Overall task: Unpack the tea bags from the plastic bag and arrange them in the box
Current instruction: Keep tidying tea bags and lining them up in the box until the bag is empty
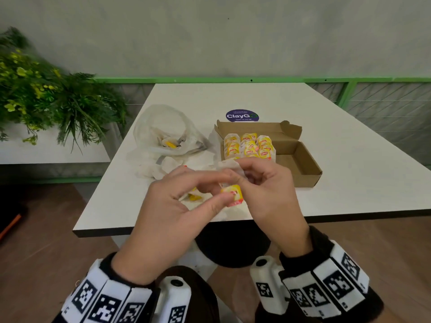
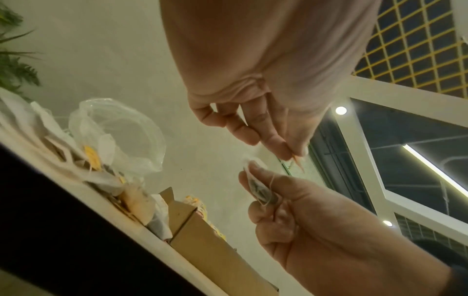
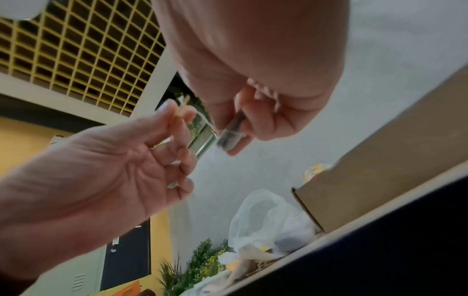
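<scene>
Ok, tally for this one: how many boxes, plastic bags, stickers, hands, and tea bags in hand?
Box: 1
Plastic bag: 1
Sticker: 1
Hands: 2 (left hand, right hand)
Held tea bag: 1, pinched by both hands
Total: 6
The boxed tea bags overlap too much to count.

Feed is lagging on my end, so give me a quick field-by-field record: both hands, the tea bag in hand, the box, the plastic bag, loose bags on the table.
left hand: pinches the yellow tag of the held tea bag
right hand: pinches the tea bag pouch, above the table's near edge
cardboard box: open, tea bags in rows fill its left part, right part bare
plastic bag: left of the box, open, some yellow-tagged contents inside
loose tea bags: on the table in front of the plastic bag
</scene>
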`<state>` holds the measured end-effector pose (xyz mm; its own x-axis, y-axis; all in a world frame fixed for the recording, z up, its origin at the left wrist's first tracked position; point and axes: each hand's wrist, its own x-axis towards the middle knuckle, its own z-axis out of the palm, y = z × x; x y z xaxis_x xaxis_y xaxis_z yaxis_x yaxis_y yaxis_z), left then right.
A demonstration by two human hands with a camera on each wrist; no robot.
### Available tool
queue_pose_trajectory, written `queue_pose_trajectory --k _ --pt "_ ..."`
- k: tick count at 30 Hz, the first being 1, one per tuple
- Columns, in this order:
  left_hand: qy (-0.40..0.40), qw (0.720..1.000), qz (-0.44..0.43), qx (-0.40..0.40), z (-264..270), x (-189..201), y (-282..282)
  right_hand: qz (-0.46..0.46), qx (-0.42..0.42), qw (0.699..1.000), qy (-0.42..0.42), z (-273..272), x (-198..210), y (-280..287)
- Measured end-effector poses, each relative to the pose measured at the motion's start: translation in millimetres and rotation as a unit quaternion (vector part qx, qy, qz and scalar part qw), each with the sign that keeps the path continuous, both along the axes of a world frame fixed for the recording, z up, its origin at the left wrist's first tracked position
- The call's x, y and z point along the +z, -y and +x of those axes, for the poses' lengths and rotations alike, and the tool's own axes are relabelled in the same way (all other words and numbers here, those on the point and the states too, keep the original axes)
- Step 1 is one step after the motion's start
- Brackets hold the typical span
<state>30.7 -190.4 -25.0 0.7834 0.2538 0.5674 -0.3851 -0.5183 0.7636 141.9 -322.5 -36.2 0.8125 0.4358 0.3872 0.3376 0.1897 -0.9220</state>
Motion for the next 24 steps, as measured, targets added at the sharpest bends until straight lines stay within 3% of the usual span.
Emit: queue_pose_trajectory --k 3,7,18,24 --pt "-0.012 0.997 -0.081 0.002 6.9 0.0 -5.3 -0.006 0.066 0.998 -0.001 -5.9 1.8 7.7" --pt "-0.015 0.993 -0.119 0.004 11.3 -3.5 -10.6 -0.034 0.089 0.995 0.011 -10.2 2.8 15.8" --pt "-0.018 0.999 -0.044 0.019 8.9 -6.0 -12.2 -0.057 0.171 0.977 -0.115 -20.8 6.2 25.2" --pt "-0.061 0.986 -0.120 -0.097 9.4 -3.0 -19.7 -0.075 0.192 0.959 -0.192 -23.6 8.5 24.9"
